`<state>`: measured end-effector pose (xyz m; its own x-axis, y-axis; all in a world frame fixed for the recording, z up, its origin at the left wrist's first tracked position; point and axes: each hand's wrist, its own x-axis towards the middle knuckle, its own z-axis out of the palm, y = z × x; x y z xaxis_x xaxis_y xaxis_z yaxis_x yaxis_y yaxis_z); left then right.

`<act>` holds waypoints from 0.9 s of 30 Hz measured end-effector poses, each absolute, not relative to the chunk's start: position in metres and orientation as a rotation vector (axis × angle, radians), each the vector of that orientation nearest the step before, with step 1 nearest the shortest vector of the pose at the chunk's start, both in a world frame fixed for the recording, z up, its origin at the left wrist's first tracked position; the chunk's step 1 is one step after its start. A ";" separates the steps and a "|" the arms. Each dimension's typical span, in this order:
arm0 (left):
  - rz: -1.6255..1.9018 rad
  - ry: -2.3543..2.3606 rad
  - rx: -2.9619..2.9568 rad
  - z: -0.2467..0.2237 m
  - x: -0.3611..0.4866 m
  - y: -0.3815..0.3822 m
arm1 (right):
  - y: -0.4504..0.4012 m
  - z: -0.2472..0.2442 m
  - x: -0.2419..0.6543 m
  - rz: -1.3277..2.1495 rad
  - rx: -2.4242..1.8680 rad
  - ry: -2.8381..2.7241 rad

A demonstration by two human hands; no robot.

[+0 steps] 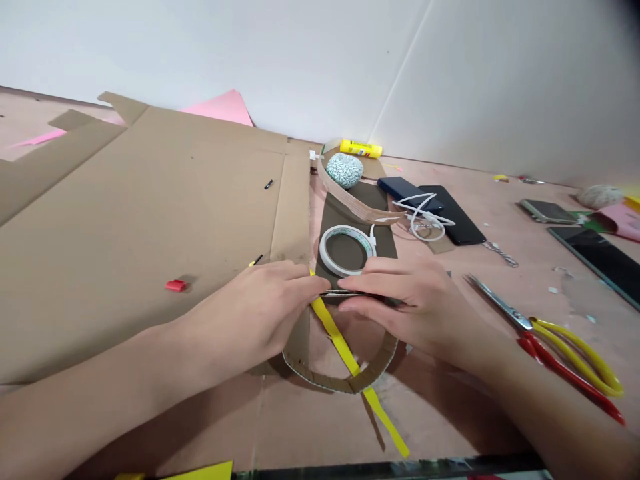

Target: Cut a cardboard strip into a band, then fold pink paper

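Note:
A curved cardboard strip (345, 385) forms a loop over the table, its upper part pinched between my two hands. My left hand (265, 303) has its fingers closed on the strip's left side. Opposite it, my right hand (420, 300) pinches the strip between thumb and fingers. A yellow paper strip (340, 343) runs diagonally from beside my left fingertips across the loop and past its lower edge. Just beyond my hands, a roll of white double-sided tape (324, 252) lies on a dark piece of card (357, 197).
A large cardboard sheet (200, 187) covers the left side, with a red piece (176, 285) on it. Scissors (530, 325) lie at right. Behind are a glue stick (361, 148), a patterned ball (345, 171), a curved strip (345, 197), phones (460, 220) and a white cable (425, 217).

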<state>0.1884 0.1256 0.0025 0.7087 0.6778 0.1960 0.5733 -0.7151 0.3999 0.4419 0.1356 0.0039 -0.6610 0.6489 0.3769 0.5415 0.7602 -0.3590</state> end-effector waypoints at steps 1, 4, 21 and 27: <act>0.483 0.977 2.609 0.002 0.188 0.125 | 0.136 0.003 0.442 0.304 -0.899 -2.462; 0.484 0.974 2.598 0.003 0.188 0.124 | 0.137 0.001 0.443 0.327 -0.899 -2.451; 0.435 1.029 2.739 0.005 0.189 0.120 | 0.129 0.002 0.432 0.294 -0.908 -2.557; 0.462 0.962 2.866 0.015 0.190 0.114 | 0.125 0.009 0.418 0.326 -1.048 -2.477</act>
<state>0.1903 0.1142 0.0154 0.7570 0.6010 0.2562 0.5759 -0.7990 0.1727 0.4178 0.1251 0.0095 -0.6221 0.7254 0.2944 0.6246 0.6866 -0.3720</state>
